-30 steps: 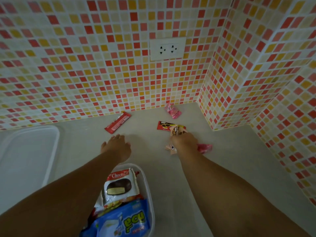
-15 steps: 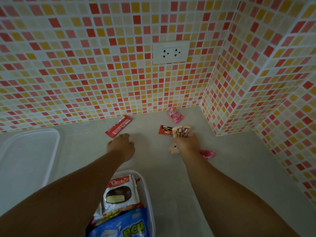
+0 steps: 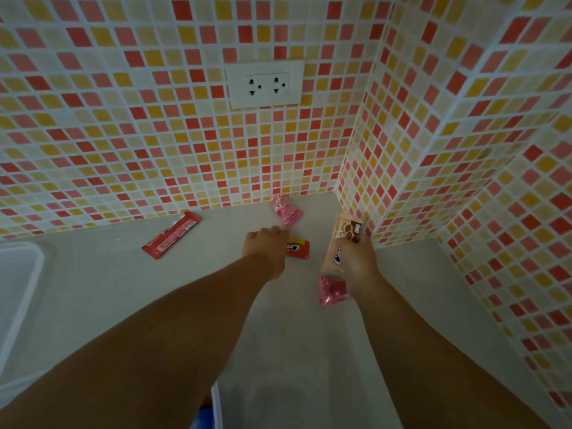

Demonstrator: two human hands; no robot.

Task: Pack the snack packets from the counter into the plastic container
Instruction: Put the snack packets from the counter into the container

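With the right hand (image 3: 356,261) clutching a tan packet (image 3: 342,239) and a pink one (image 3: 332,291), the left hand (image 3: 267,249), fingers curled, should pinch the small red packet (image 3: 298,249) flat on the counter (image 3: 108,289) beside it, far from the container (image 3: 216,407).

Small square mosaic tiles in red, pink, orange and cream cover the walls (image 3: 123,125), which meet in a corner and step out again at the right. A white double socket (image 3: 265,84) sits on the back wall. Below, the pale grey desk (image 3: 102,283) lies dimly lit.
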